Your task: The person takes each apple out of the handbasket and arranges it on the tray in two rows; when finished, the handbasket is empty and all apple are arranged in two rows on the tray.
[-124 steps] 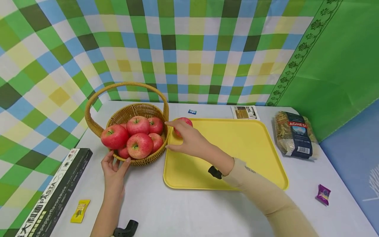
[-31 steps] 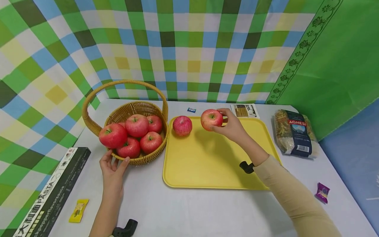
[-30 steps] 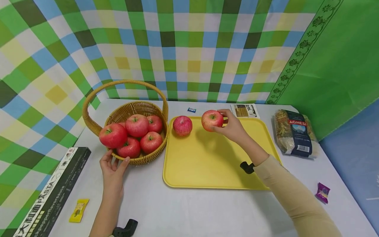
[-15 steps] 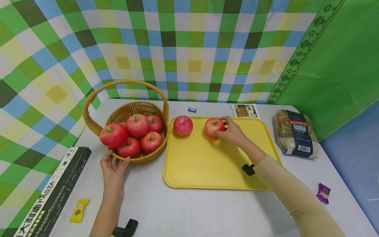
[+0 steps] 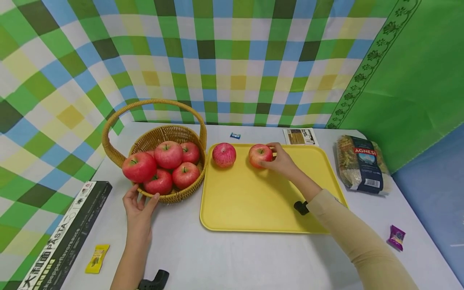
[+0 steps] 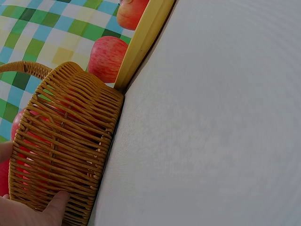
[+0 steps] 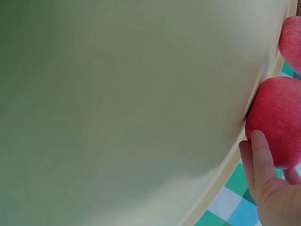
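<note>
Right hand (image 5: 282,162) of mine grips an apple (image 5: 259,155) seated on the yellow tray (image 5: 253,201), just left of my fingers. Left hand (image 5: 139,205) cups the basket (image 5: 170,135) wall, bracing it against tipping.

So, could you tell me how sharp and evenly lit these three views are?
Head view: sharp, evenly lit, wide-angle bending of the checked cloth. Left wrist view: basket crisp, tilted framing. Right wrist view: tray a soft greenish blur, apple and right hand slightly soft.
</note>
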